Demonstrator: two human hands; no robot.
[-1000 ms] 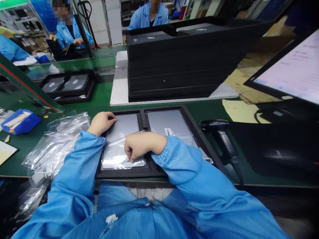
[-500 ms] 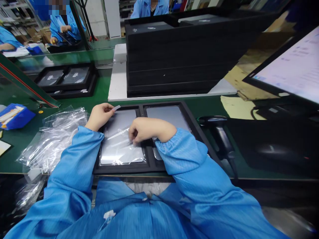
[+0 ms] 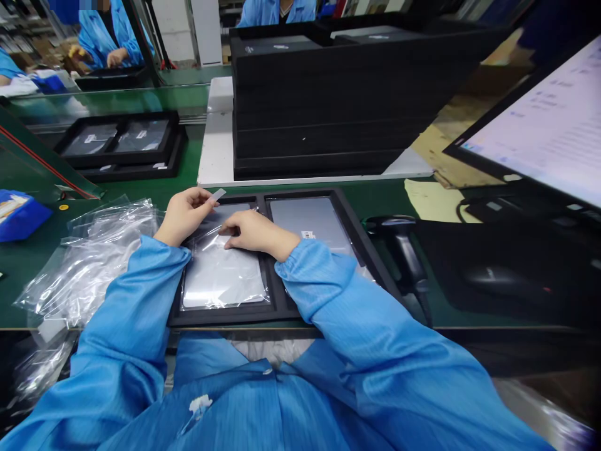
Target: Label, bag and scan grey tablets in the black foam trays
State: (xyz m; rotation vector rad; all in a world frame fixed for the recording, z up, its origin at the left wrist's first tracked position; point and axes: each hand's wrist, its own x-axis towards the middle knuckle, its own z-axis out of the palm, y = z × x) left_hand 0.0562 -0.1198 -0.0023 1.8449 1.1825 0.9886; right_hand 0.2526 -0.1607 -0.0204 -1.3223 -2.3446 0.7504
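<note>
Left grip (image 3: 184,214) narrow on pale strip (image 3: 218,194) — right grip (image 3: 253,232) over wrapped device (image 3: 220,280), hold unclear

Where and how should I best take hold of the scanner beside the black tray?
Probably by the scanner's handle, coming from the right: this long, narrow part slants down toward the near side, while the black tray lies close on its left.

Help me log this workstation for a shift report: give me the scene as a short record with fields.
left hand: pinches a small pale strip
right hand: over the left device; grip unclear
tray: black, two compartments, a flat silvery device in each
right device: bears a small white label
left of tray: pile of clear plastic bags
right of tray: handheld scanner
behind tray: tall stack of black trays
far right: lit monitor
</note>
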